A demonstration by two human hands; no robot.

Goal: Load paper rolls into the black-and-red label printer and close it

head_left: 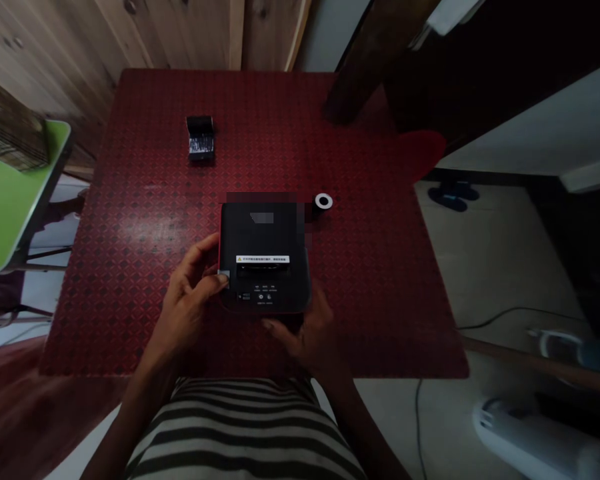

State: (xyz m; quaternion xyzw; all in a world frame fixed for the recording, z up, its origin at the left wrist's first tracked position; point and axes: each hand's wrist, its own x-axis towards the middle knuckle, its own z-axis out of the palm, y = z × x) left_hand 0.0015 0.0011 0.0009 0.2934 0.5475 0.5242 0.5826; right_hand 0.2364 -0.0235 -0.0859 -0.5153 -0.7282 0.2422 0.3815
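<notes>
A black box-shaped printer (pixel 265 233) is between my hands, above the near middle of the table. Its top has a slot, a white warning label (pixel 263 259) and small buttons toward me. My left hand (pixel 190 287) is closed on its left side, the thumb pressed on a small grey tab at the edge. Around the near right corner, my right hand (pixel 313 327) is closed, its thumb by the front edge and some fingers hidden. Close to the far right side stands a dark roll with a white ring end (pixel 324 201). Farther back lies a black roll, partly unwound (pixel 201 139).
The red patterned table (pixel 145 300) has a dark wooden post (pixel 357 73) at its back right. At left is a green table (pixel 10 200) with a plaid-patterned box (pixel 13 123). Dark sandals (pixel 453 195) and cables lie on the floor at right.
</notes>
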